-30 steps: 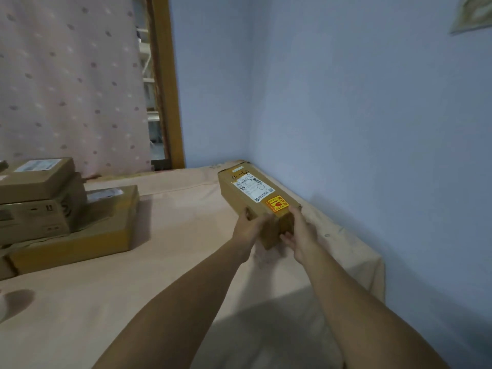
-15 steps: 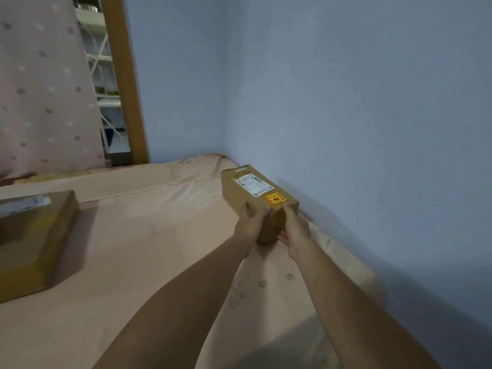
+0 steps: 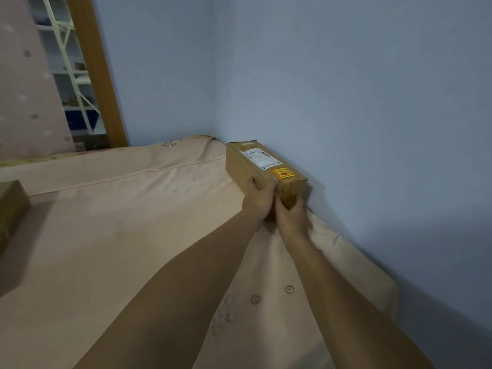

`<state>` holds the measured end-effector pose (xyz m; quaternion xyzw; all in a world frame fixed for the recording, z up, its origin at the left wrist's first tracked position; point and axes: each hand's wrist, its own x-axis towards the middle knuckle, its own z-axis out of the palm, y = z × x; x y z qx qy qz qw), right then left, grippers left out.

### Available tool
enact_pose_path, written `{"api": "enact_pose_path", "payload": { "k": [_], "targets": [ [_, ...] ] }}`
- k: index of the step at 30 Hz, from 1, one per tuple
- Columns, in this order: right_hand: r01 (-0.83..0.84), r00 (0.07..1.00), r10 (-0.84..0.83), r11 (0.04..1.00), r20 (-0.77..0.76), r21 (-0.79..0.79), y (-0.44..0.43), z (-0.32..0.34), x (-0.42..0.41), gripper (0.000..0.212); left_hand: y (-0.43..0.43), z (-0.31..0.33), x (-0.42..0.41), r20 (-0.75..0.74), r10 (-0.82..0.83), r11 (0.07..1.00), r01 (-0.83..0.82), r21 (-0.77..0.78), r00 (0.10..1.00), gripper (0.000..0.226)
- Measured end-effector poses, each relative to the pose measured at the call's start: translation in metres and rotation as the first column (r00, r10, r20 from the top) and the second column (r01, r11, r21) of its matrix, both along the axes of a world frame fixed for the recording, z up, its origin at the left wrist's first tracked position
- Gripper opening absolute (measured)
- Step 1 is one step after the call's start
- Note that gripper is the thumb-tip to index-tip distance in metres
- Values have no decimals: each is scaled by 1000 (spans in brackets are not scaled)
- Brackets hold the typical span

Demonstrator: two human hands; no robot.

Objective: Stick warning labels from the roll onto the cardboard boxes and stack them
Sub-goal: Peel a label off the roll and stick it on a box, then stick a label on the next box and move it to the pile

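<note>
A long cardboard box [image 3: 247, 166] lies on the pink cloth-covered table [image 3: 119, 222], right beside the blue wall. On its top are a white shipping label [image 3: 262, 157] and a yellow-and-red warning label [image 3: 283, 173] near my end. My left hand [image 3: 259, 201] grips the near left corner of the box, thumb on the top edge. My right hand [image 3: 290, 215] holds the near end face, fingers curled against it. The label roll is out of view.
The blue wall [image 3: 372, 129] runs close along the table's right edge. Another cardboard box [image 3: 10, 206] shows partly at the left edge. A wooden door frame [image 3: 98, 75] and white shelving [image 3: 74, 83] stand at the back left.
The box has gone from held above the table to lying on it against the wall. My view has swung right, so the stack of boxes on the left has left the frame.
</note>
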<state>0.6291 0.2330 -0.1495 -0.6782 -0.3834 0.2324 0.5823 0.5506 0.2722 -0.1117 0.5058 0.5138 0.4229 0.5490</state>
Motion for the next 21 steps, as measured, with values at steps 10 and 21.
{"api": "enact_pose_path", "payload": {
  "k": [10, 21],
  "targets": [
    [101, 989, -98, 995, 111, -20, 0, -10, -1, 43, -15, 0, 14, 20, 60, 998, -60, 34, 998, 88],
    [69, 997, -65, 993, 38, -95, -27, 8, -13, 47, -46, 20, -44, -164, -23, 999, 29, 35, 986, 52]
  ]
}}
